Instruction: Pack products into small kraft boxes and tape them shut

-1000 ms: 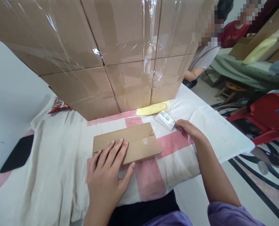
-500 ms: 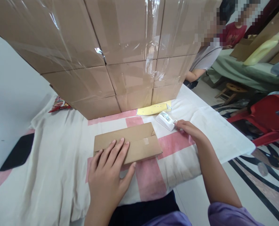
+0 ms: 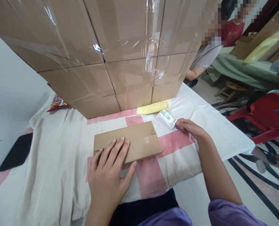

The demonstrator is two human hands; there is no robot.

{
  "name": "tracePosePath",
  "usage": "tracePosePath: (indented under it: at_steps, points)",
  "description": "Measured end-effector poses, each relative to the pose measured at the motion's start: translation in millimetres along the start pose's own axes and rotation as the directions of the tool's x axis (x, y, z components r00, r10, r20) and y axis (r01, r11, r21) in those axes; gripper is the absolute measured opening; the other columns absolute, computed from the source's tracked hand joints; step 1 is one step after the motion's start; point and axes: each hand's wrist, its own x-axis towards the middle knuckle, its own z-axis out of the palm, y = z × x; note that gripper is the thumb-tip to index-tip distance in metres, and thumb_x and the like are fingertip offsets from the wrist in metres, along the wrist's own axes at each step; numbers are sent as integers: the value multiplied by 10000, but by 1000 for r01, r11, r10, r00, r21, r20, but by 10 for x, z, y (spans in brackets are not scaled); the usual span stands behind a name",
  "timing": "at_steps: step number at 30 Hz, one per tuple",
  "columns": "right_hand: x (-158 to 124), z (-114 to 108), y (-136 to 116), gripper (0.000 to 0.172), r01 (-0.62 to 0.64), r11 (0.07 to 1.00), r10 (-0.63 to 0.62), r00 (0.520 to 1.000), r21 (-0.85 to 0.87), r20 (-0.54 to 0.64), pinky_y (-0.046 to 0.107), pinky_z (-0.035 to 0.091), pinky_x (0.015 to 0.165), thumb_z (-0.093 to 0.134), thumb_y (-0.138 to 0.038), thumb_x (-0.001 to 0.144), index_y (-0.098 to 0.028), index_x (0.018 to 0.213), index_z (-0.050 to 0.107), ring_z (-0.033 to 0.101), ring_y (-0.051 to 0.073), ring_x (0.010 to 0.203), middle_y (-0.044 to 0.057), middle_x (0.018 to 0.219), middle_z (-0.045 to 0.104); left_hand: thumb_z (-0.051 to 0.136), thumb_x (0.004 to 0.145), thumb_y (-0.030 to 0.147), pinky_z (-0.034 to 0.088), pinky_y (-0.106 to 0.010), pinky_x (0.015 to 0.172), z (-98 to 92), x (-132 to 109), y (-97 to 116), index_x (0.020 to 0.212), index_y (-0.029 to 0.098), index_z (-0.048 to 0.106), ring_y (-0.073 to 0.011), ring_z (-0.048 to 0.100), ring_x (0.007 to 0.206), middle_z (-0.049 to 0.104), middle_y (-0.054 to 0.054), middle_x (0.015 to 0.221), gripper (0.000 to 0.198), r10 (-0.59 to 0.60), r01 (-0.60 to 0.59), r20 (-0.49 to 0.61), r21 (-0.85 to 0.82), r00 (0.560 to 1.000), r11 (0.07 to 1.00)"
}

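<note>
A flat brown cardboard box [image 3: 142, 142] lies on the pink-and-white cloth, with a small strip of clear tape on its top seam. My left hand [image 3: 113, 163] rests on the box's left part, fingers spread and thumb at the near edge. To the right stands a white tape dispenser [image 3: 165, 119] with a small roll in it. My right hand [image 3: 188, 126] is at the dispenser's cutter end, thumb and fingers pinched together there, apparently on the clear tape's end. The tape itself is hardly visible between the fingertips.
A tall stack of taped cartons [image 3: 130, 78] stands right behind the box. Before it lies a yellow paper strip [image 3: 153, 108]. At left are a red packet [image 3: 57, 103] and a black flat object [image 3: 15, 153]. A red chair [image 3: 271, 116] and other people are at right.
The view has shifted very slightly. My left hand stays on the box, and my right hand remains pinched at the dispenser's end, with hardly any movement.
</note>
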Motion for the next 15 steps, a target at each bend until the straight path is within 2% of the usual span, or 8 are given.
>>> tracePosePath:
  at_steps: [3,7,15]
  points:
    - [24,-16,38,440,4,1000,-4,1000,-13,3,265,345,610,784,-598,671,-183,710,643,473,150,703,0,730,561,617,903,365,348,-476,1076,-7,-8,-2,1428,239,556,-309,591,1291,632,-54,1430,543,0,0,6,-3,1000,1000]
    - [48,-24,67,446,27,999,-28,999,-29,-19,279,408,679,797,-603,640,-188,743,670,525,183,779,21,783,607,612,908,371,347,-475,1075,-25,-26,-1,1424,237,559,-310,586,1298,627,-55,1436,536,-2,2,13,-5,1000,1000]
    - [94,-50,87,470,44,999,-43,999,-26,21,313,440,760,817,-632,641,-190,737,687,547,195,816,25,822,618,603,916,389,360,-478,1058,-20,-14,-3,1433,239,551,-307,588,1294,621,-44,1443,541,6,-6,22,27,1000,1000]
